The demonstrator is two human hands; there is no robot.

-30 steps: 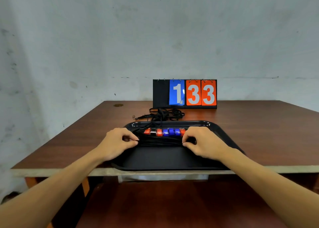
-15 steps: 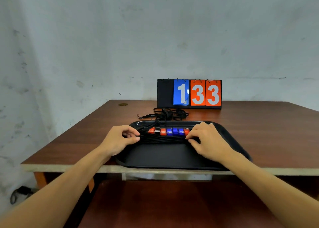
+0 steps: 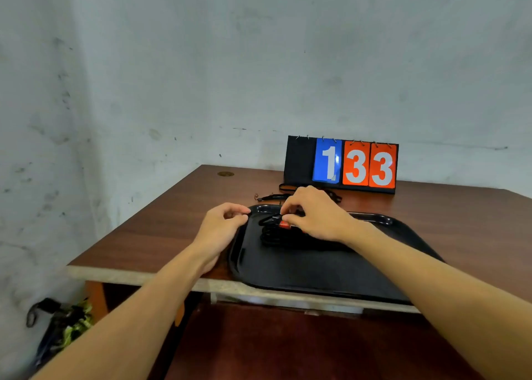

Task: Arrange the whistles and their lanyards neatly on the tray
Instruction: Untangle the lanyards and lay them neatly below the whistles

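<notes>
Since half a second ago, the right hand (image 3: pixel 313 217) has been carried leftward across the row of whistles, so that most of them are now covered by it. The left hand (image 3: pixel 220 228) has been drawn off the cords to the left rim of the black rectangular plastic tray (image 3: pixel 316 270).

Only one small red plastic whistle (image 3: pixel 284 224) is seen, just under the right thumb, at the far left part of the tray. The right fingers are curled downward, and thumb and forefinger are closed narrowly on an end of the black cord lanyards (image 3: pixel 272 235), right beside that whistle. The rest of the bundle is gathered in a dark heap on the tray floor just below the pinch. Whether the whistle itself is touched by the thumb cannot be told.

The left hand is held at the tray's edge with its fingers curled and the thumb tip brought almost against the forefinger. Whether a cord is caught between them cannot be told.

The tray is laid on the brown wooden table (image 3: pixel 161 230), overhanging its near edge. Another black lanyard strap (image 3: pixel 270 197) is left on the table behind the tray, before a black flip scoreboard with blue and orange number cards (image 3: pixel 341 163).
</notes>
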